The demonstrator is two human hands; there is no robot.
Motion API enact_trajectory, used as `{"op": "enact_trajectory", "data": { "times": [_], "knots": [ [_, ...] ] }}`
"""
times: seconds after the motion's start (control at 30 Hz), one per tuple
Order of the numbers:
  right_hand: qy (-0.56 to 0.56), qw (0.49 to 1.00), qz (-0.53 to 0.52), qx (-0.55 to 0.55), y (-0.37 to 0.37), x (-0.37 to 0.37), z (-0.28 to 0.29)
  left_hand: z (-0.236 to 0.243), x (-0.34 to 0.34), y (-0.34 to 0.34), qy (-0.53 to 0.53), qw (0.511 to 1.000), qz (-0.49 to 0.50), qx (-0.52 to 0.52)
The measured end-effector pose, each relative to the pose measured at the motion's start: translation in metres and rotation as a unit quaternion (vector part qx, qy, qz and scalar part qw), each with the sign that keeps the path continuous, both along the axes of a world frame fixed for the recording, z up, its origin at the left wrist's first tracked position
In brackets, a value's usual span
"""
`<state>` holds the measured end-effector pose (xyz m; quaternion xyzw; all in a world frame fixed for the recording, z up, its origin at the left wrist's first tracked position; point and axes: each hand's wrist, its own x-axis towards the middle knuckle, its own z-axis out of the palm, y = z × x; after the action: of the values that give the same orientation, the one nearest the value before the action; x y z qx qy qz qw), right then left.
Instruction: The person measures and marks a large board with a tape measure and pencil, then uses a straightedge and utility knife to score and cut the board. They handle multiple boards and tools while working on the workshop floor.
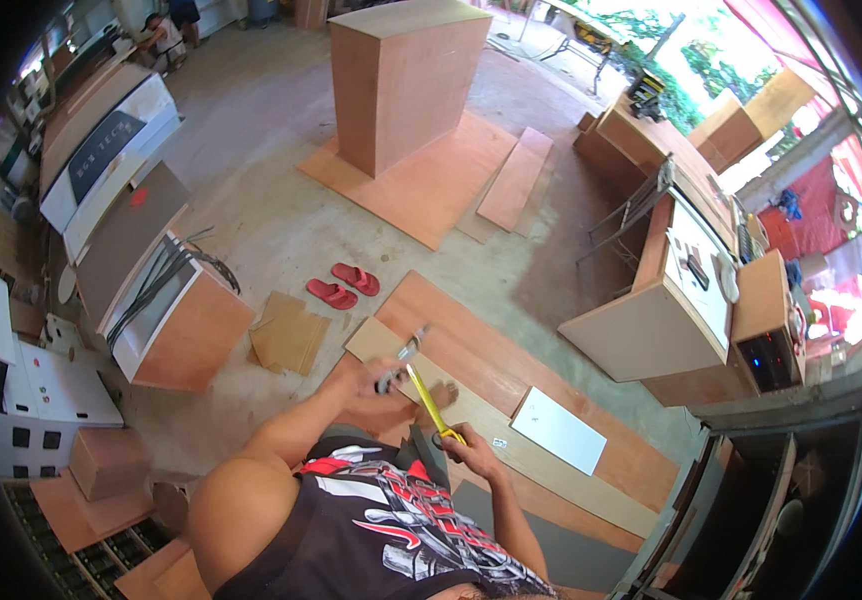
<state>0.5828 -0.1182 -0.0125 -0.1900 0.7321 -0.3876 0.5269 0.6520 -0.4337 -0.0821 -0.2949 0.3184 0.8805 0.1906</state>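
Note:
My left hand (379,376) is closed around a slim silver metal tool (411,346) with a dark part near the palm. Its exact kind is too small to make out. In my right hand (475,458) is a yellow tape measure (448,436), gripped by its case. The yellow blade (427,394) is drawn out and slants up to the left, its free end beside my left hand. Below both hands lies a long pale wooden board (496,425) over a reddish plywood sheet (471,335). A white rectangular panel (559,430) rests on the boards, right of my right hand.
Red flip-flops (343,286) and cardboard pieces (291,332) lie on the concrete floor. A tall plywood box (406,90) stands ahead on a plywood sheet. Cabinets (186,310) line the left; a desk (651,320) stands right. Two people (166,38) are far left.

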Motion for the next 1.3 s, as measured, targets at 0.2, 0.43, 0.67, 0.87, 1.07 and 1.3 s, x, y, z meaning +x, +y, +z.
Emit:
{"op": "enact_trajectory", "data": {
  "times": [0.2,0.43,0.67,0.87,1.07,1.3],
  "knots": [
    [-0.021,0.998,0.055,-0.030,0.035,-0.143,-0.013,0.009,-0.031,-0.156,0.060,0.964,0.230,-0.122],
    [0.190,0.943,0.256,0.100,0.057,-0.378,0.041,0.074,-0.029,-0.298,-0.117,0.846,0.436,-0.285],
    [0.159,0.954,0.239,0.089,-0.038,-0.516,0.086,0.021,-0.049,-0.348,-0.192,0.759,0.493,-0.380],
    [0.235,0.925,0.286,0.086,-0.151,-0.565,0.081,-0.044,-0.136,-0.270,-0.399,0.529,0.329,-0.673],
    [0.266,0.884,0.328,0.198,-0.315,-0.553,0.029,-0.036,-0.320,-0.214,-0.076,0.696,0.211,-0.682],
    [0.192,0.895,0.359,0.184,-0.465,-0.578,0.038,-0.011,-0.446,-0.287,0.057,0.799,0.039,-0.597]
  ]
}}
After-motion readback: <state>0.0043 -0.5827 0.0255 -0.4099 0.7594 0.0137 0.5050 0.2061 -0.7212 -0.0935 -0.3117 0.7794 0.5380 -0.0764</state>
